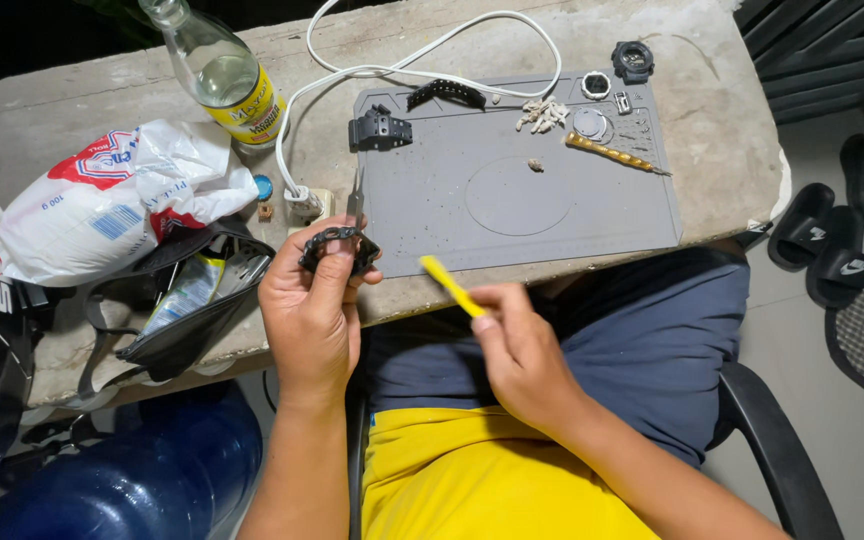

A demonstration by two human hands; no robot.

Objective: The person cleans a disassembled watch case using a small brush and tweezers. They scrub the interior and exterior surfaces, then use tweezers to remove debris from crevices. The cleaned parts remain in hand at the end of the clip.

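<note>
Hands work over grey mat (472,215): left hand (312,310) grips black ridged bezel (337,248); right hand (520,350) pinches yellow stick (450,285).

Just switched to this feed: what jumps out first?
The bright yellow tool in the right hand, held beside a black watch part gripped in the left hand at the table's near edge. Behind them, a grey work mat carries scattered watch pieces, and a glass bottle stands at the far left.
</note>
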